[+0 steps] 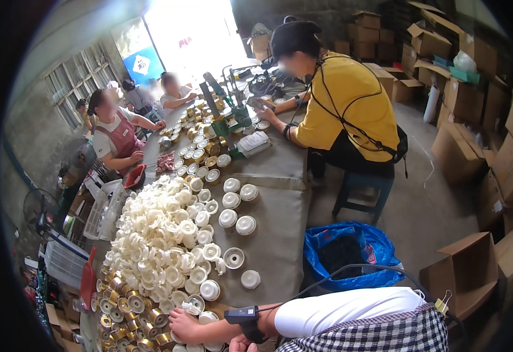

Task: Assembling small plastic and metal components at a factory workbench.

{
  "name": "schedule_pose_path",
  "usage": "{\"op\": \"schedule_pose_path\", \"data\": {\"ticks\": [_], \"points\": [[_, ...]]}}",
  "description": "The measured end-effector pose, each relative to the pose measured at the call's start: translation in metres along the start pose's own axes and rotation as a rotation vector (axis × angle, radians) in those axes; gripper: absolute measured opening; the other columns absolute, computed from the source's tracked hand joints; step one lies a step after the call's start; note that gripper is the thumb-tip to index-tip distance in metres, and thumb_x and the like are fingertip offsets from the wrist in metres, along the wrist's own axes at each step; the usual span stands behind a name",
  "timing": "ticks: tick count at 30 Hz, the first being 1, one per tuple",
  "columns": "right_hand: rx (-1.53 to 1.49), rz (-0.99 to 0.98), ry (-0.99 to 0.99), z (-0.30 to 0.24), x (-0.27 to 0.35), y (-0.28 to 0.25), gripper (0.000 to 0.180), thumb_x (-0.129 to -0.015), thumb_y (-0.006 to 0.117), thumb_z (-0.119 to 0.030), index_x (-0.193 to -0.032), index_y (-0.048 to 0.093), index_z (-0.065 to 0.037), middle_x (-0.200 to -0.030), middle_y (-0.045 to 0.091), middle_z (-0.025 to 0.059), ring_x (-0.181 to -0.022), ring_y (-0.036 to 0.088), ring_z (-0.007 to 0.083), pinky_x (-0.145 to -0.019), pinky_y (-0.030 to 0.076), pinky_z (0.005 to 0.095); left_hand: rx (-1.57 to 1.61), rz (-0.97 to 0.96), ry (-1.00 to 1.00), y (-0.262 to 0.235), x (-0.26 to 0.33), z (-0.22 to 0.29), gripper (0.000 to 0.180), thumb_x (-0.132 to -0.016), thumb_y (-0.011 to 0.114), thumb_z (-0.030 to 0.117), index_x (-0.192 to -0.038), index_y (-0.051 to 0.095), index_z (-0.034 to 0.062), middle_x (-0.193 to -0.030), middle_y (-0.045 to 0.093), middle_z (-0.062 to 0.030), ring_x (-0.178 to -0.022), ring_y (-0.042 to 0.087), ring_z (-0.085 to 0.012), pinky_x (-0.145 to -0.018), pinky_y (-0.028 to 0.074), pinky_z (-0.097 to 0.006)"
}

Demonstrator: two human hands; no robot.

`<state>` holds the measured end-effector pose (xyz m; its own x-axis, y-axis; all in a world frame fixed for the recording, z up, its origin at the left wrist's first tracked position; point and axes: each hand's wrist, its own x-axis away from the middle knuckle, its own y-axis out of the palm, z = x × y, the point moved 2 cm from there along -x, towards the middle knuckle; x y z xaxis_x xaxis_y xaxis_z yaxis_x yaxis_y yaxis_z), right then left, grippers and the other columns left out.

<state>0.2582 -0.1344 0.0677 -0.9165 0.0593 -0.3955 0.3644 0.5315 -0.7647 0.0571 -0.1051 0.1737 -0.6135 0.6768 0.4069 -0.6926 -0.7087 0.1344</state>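
Observation:
My right hand (187,326) reaches across the table's near end, a dark band device on its wrist. Its fingers curl down among the round parts; what they hold, if anything, is hidden beneath them. A ring-shaped white part (194,303) lies just beyond the fingertips, and a white cap (208,317) sits by the back of the hand. Gold-sided round pieces (133,320) are heaped left of it. At the bottom edge, my left hand (243,345) shows only in part, with bent fingers; its grip is cut off by the frame.
A big pile of white plastic parts (157,234) covers the near table (274,234). Finished-looking white caps (245,225) stand in loose rows. Beyond are a green hand press (224,126) and a person in yellow (350,105). A blue bag (380,249) and cardboard boxes (462,267) stand right.

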Motion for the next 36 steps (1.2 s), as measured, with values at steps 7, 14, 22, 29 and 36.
{"op": "schedule_pose_path", "data": {"ticks": [7,14,22,29,36], "points": [[-0.011,0.122,-0.006,-0.001,0.001,0.007,0.015,-0.073,0.069,-0.024,-0.077,0.074,-0.01,-0.095,0.068,0.0056,-0.109,0.056,0.0256,-0.103,0.039,0.0384,0.06,-0.116,-0.074,-0.004,-0.003,-0.008,0.038,-0.105,0.054,0.003,-0.143,0.048,0.0004,-0.118,0.063,-0.0061,-0.07,0.05,-0.0061,-0.06,0.041,-0.02],[-0.049,0.172,-0.02,0.002,-0.005,0.021,0.018,-0.071,0.069,-0.023,-0.08,0.073,-0.007,-0.093,0.068,0.0071,-0.108,0.055,0.0267,-0.102,0.038,0.0382,0.09,-0.107,-0.131,-0.005,-0.003,-0.012,0.045,-0.105,0.054,0.002,-0.149,0.042,-0.0003,-0.141,0.056,-0.0109,-0.085,0.063,-0.0107,-0.074,0.053,-0.023],[-0.016,0.139,-0.024,0.001,0.001,0.012,0.017,-0.071,0.07,-0.023,-0.078,0.072,-0.008,-0.094,0.067,0.0072,-0.107,0.055,0.0263,-0.102,0.038,0.0387,0.08,-0.152,-0.101,-0.007,-0.001,-0.012,0.044,-0.105,0.053,0.001,-0.148,0.042,0.0,-0.136,0.057,-0.0098,-0.084,0.061,-0.0102,-0.074,0.051,-0.022],[-0.062,0.091,-0.017,-0.001,0.001,0.005,0.019,-0.079,0.067,-0.025,-0.081,0.069,-0.006,-0.101,0.066,0.0106,-0.113,0.055,0.0289,-0.108,0.037,0.0423,0.066,-0.176,-0.011,-0.007,-0.001,-0.017,0.044,-0.105,0.053,0.0,-0.148,0.043,0.0001,-0.12,0.06,-0.0067,-0.076,0.053,-0.008,-0.069,0.046,-0.022],[-0.062,0.142,-0.007,0.0,-0.003,0.011,0.018,-0.071,0.071,-0.026,-0.077,0.072,-0.009,-0.097,0.067,0.0078,-0.108,0.055,0.0276,-0.101,0.04,0.0405,0.197,-0.011,-0.012,-0.006,0.0,-0.021,0.044,-0.104,0.054,-0.001,-0.147,0.045,-0.0021,-0.116,0.06,-0.0054,-0.075,0.049,-0.008,-0.067,0.042,-0.02]]}}
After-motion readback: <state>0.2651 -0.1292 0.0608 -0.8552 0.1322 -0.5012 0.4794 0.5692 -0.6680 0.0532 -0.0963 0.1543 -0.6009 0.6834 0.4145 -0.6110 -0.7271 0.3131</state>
